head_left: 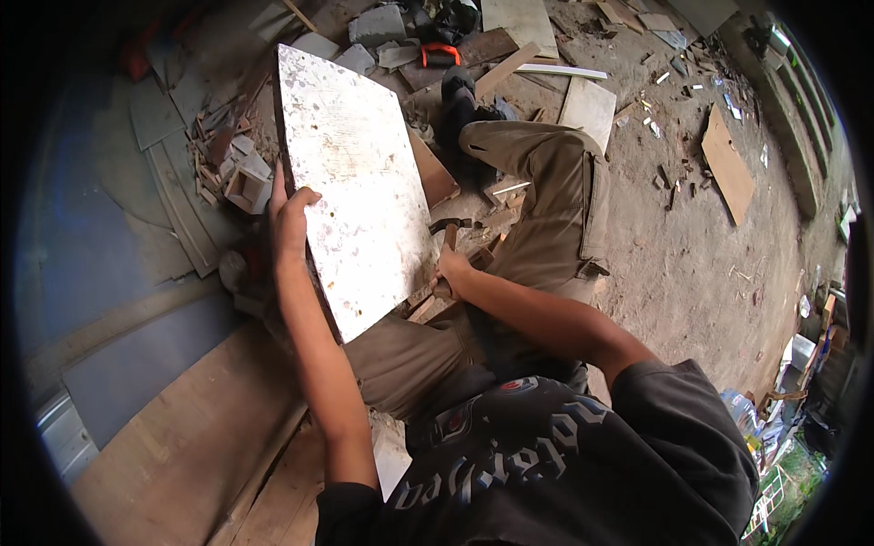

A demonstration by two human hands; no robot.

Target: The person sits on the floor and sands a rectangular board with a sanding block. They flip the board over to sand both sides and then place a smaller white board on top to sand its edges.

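In the head view, the left hand grips the left edge of a white, stained board. Its thumb lies across the near face, while one finger runs up along the edge; the other fingers are hidden behind the board, so I cannot tell how they are spaced. The board is held up at a tilt in front of the person, its lowest corner by the left trouser leg.

The right hand has its fingers curled around the handle of a hammer, with the head above the fist, just beside the board's right edge. Whether hammer and board touch, I cannot tell.

Beyond the board, an orange handle lies among scraps. Left of it is a pile of wood offcuts; a brown panel lies on the dirt floor at right.
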